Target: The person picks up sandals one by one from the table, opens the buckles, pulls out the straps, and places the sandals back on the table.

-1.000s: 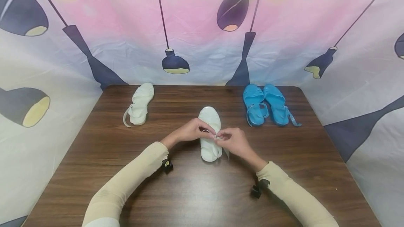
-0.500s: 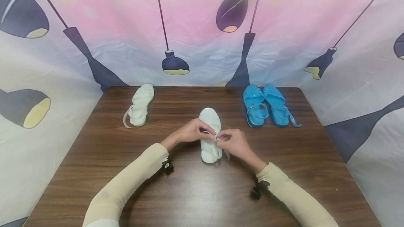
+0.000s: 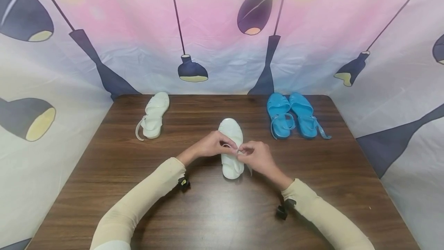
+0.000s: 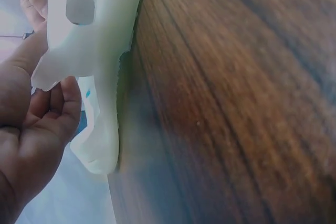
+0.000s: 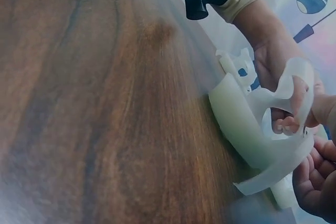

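Note:
A white jelly sandal (image 3: pixel 230 127) lies on the table with its toe pointing away, both hands meeting over its right side. My left hand (image 3: pixel 213 143) reaches across from the left and pinches the ankle strap by the buckle between thumb and fingers. From the other side, my right hand (image 3: pixel 258 158) pinches the strap near the same spot. In the right wrist view the loose strap end (image 5: pixel 278 174) hangs down outside the sandal's heel. The left wrist view shows the sandal's side (image 4: pixel 107 40) close up, with the left hand (image 4: pixel 37 140) beside it. Fingertips mostly hide the buckle.
Another white sandal (image 3: pixel 157 105) stands at the back left, its strap undone. Two blue sandals (image 3: pixel 279 103) sit side by side at the back right. Behind the wooden table (image 3: pixel 194 211) hangs a cloth (image 3: pixel 222 18) printed with lamps.
The white sandal's heel has shifted very slightly to the right. Both hands stay at the strap with only tiny finger movement; the other sandals have not moved.

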`<move>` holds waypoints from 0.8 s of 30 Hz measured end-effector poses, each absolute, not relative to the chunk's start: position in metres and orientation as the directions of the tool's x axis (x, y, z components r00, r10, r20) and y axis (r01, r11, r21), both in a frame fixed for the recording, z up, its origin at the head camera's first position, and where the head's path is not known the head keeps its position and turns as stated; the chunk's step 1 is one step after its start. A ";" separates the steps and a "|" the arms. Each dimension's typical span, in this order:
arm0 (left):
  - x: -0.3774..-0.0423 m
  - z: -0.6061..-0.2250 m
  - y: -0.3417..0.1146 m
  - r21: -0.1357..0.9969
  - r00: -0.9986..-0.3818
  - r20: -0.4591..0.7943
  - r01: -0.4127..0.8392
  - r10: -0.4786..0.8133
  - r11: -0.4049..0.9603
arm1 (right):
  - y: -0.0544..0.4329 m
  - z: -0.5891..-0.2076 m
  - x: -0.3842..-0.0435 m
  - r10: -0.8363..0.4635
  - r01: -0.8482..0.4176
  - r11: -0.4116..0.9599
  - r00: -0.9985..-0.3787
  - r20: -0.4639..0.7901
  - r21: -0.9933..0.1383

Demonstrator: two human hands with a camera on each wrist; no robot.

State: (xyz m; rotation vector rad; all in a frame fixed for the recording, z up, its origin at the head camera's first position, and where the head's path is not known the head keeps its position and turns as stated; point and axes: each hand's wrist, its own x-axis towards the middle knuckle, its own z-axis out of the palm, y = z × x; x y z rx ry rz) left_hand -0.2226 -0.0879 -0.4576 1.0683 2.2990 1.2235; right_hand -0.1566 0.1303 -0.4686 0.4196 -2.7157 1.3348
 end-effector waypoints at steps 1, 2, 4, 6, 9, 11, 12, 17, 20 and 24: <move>-0.223 -0.458 -0.088 0.811 -0.674 0.059 0.463 0.737 0.359 | 0.131 -0.469 -0.156 -0.196 -0.276 0.582 -0.961 0.197 -0.765; -0.223 -0.458 -0.088 0.808 -0.684 0.056 0.459 0.727 0.370 | 0.131 -0.470 -0.156 -0.185 -0.269 0.583 -0.963 0.197 -0.766; -0.225 -0.459 -0.089 0.802 -0.704 0.049 0.450 0.709 0.392 | 0.132 -0.472 -0.156 -0.164 -0.257 0.586 -0.966 0.198 -0.769; -0.226 -0.460 -0.090 0.801 -0.718 0.042 0.440 0.695 0.406 | 0.133 -0.473 -0.156 -0.152 -0.246 0.584 -0.969 0.194 -0.773; -0.227 -0.459 -0.093 0.802 -0.726 0.036 0.431 0.687 0.413 | 0.134 -0.473 -0.156 -0.144 -0.238 0.583 -0.971 0.190 -0.777; -0.227 -0.458 -0.095 0.807 -0.723 0.037 0.429 0.690 0.406 | 0.134 -0.472 -0.156 -0.145 -0.235 0.580 -0.972 0.186 -0.780; -0.227 -0.458 -0.096 0.807 -0.720 0.039 0.431 0.693 0.403 | 0.133 -0.471 -0.156 -0.143 -0.233 0.580 -0.973 0.184 -0.781; -0.227 -0.455 -0.098 0.792 -0.696 0.034 0.456 0.717 0.405 | 0.132 -0.470 -0.157 -0.166 -0.253 0.590 -0.967 0.192 -0.766; -0.227 -0.454 -0.096 0.787 -0.676 0.034 0.473 0.736 0.397 | 0.131 -0.470 -0.158 -0.181 -0.269 0.594 -0.963 0.199 -0.759; -0.227 -0.453 -0.091 0.788 -0.663 0.052 0.487 0.747 0.377 | 0.131 -0.471 -0.158 -0.186 -0.277 0.596 -0.961 0.206 -0.754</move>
